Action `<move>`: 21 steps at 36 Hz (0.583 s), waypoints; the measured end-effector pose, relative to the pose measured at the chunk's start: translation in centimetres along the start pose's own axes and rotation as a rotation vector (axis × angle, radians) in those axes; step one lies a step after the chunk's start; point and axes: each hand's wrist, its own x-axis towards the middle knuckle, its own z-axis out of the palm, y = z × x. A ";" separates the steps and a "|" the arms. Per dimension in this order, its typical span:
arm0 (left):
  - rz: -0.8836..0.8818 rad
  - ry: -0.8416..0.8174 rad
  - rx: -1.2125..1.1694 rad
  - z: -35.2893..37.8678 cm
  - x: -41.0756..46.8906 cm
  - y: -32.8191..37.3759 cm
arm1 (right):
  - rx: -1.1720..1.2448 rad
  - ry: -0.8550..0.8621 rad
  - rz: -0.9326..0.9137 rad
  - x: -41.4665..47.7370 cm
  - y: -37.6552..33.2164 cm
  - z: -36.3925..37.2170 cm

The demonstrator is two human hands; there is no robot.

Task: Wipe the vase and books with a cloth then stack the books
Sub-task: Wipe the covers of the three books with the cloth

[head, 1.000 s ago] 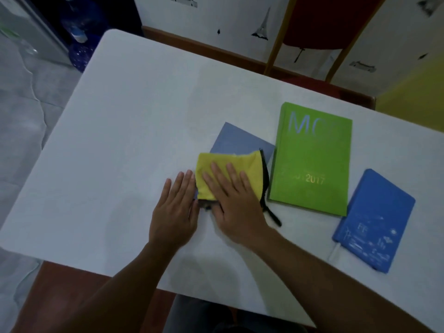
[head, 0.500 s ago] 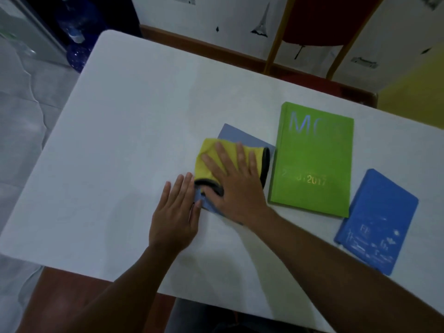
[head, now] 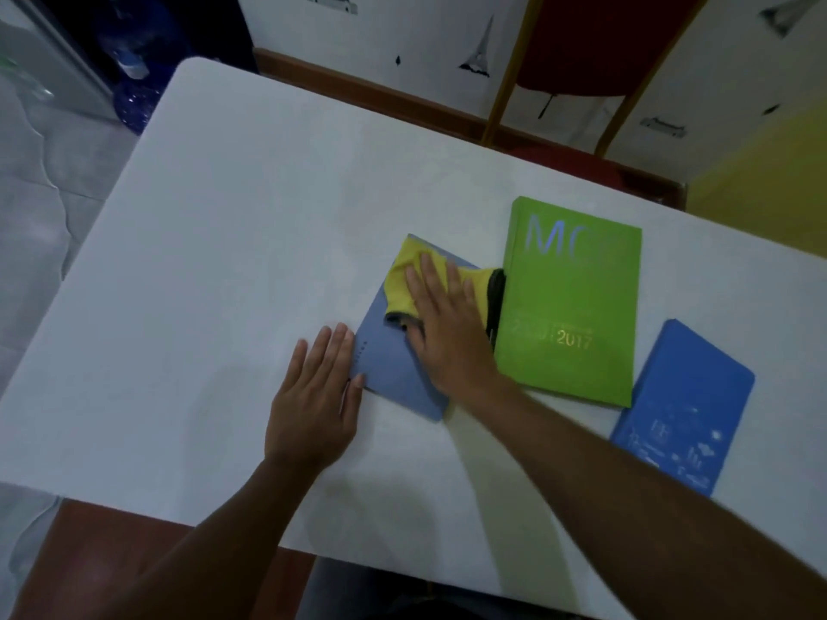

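Soft yellow cloth on a matt grey-blue book; smooth white table; glossy green book

Overall light: dim, with a cool bluish cast and muted colours.
Brightest area: white rectangular tabletop, evenly lit, no hard glare.
Shadows: soft grey patches on the tabletop, left of the left hand and between the forearms; edges diffuse.
Sheen: a pale reflection washes out part of the lettering on the glossy green hardcover book.
Blur: right hand and crumpled yellow cloth are soft-edged and smeared; white print on the bright blue notebook is unreadable.
Dark zones: upper left corner and bottom edge, near black.
Distortion: wide-angle; table edges splay, and the forearms look stretched toward the lower corners.
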 end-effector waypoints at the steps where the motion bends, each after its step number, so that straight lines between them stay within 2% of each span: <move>1: -0.003 -0.003 0.000 0.0 0.0 0.0 | 0.002 0.023 -0.026 -1.5 -0.7 0.6; 5: -0.008 -0.013 0.008 0.0 0.0 0.0 | 0.027 0.088 -0.053 -5.7 -1.7 1.9; 9: 0.002 0.013 -0.003 0.0 0.1 0.0 | 0.078 0.112 -0.144 -5.2 0.5 1.6; 11: 0.003 0.012 -0.007 0.0 0.1 -0.1 | 0.136 0.162 -0.079 -3.4 1.8 1.1; 13: -0.002 -0.004 -0.009 0.0 0.0 0.0 | 0.252 0.214 0.105 -1.0 2.4 -0.8; 15: -0.012 -0.027 -0.007 0.0 0.0 0.0 | 0.382 0.332 0.278 1.4 3.0 -3.5; 17: -0.019 -0.034 -0.008 0.1 0.0 0.0 | 0.481 0.529 0.377 3.1 3.5 -6.4; 21: -0.018 -0.033 -0.013 0.0 0.0 0.0 | 0.513 0.794 0.354 3.4 3.7 -9.8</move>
